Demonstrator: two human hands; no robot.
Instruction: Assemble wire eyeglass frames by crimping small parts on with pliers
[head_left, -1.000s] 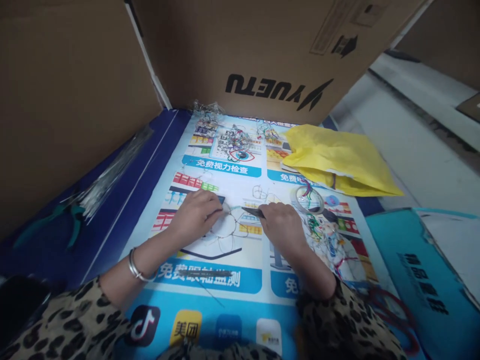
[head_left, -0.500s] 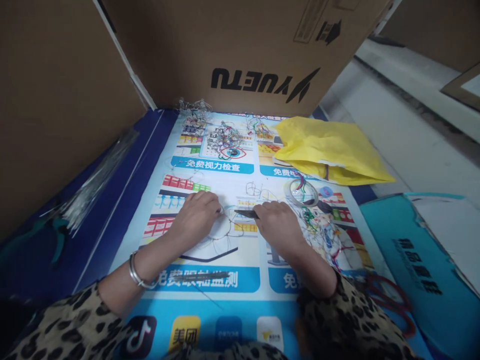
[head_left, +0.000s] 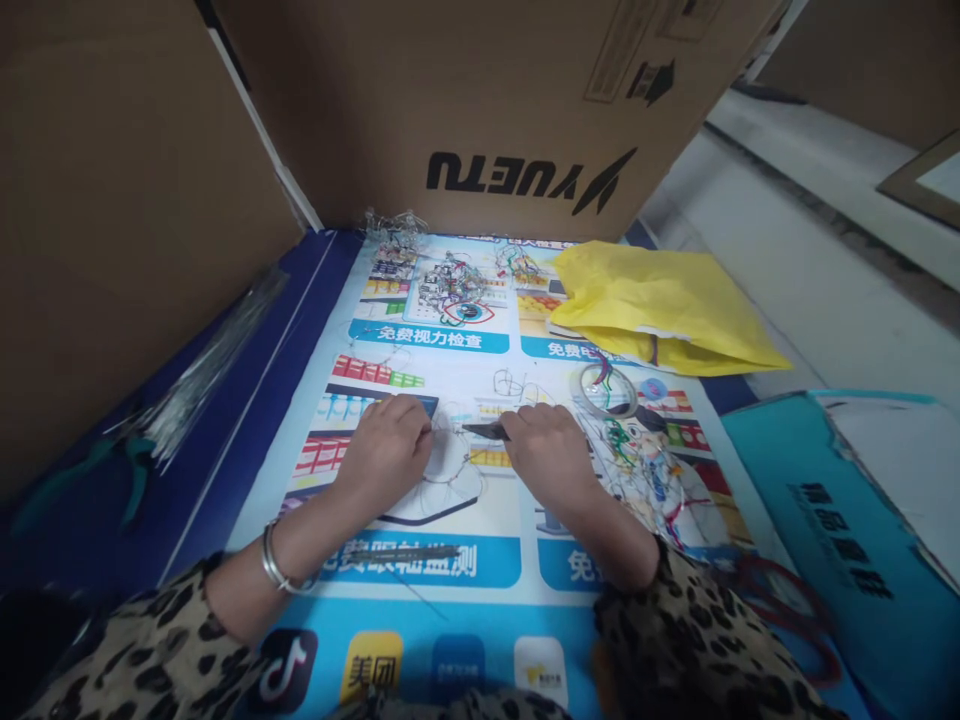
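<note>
Looped wire [head_left: 451, 481] sat over the printed sheet [head_left: 420, 614], its edge apparently pinched by our left hand [head_left: 388, 450], while our right hand [head_left: 551, 455] gripped a dark pointed tool [head_left: 486, 431]. If that tool slipped, we judged, the wire could kink or spring free.

Dark tool [head_left: 486, 431] apparently part-hidden in right hand [head_left: 551, 455]

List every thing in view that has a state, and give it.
Left hand: fingers curled, fingertips hidden
Right hand: closed on the dark pointed tool
Dark pointed tool: held, tip toward the left hand
Bent wire: curved, between the hands
Pliers: lying, handles spread
Yellow bag: lying, creased
Cardboard panel: upright, lettering inverted
</note>
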